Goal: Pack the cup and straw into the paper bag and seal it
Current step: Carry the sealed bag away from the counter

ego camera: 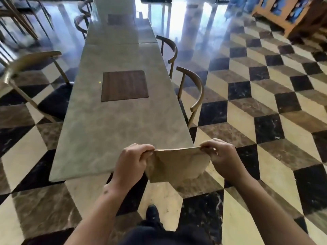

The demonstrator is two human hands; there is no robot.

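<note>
Here a long grey marble-look table (113, 131) runs away from the near end toward twelve o'clock, over a glossy floor (265, 106) tiled in cream, brown and black cubes. A dark wooden inlay square (124, 85) sits in the tabletop, and a second one (120, 19) lies farther along at twelve o'clock. Curved-back wooden chairs stand along both sides: one with a dark seat (35, 82) at ten o'clock, two (192, 96) close together at one o'clock. A wooden rack (290, 15) holding blue items stands far off at two o'clock; what the items are is too blurred to tell.

The brown paper bag (177, 163) hangs in the air over the table's near right corner, held between both hands. Its top edge runs left to right, from nine to three o'clock, pulled taut and closed flat; the body drops down toward the person, at six o'clock. What is inside it cannot be seen.

The left hand (131, 161) pinches the left end of the top edge, fingers curled over it. The right hand (221, 154) pinches the right end with thumb and curled fingers. A dark shoe (153, 213) shows on the floor at six o'clock.
</note>
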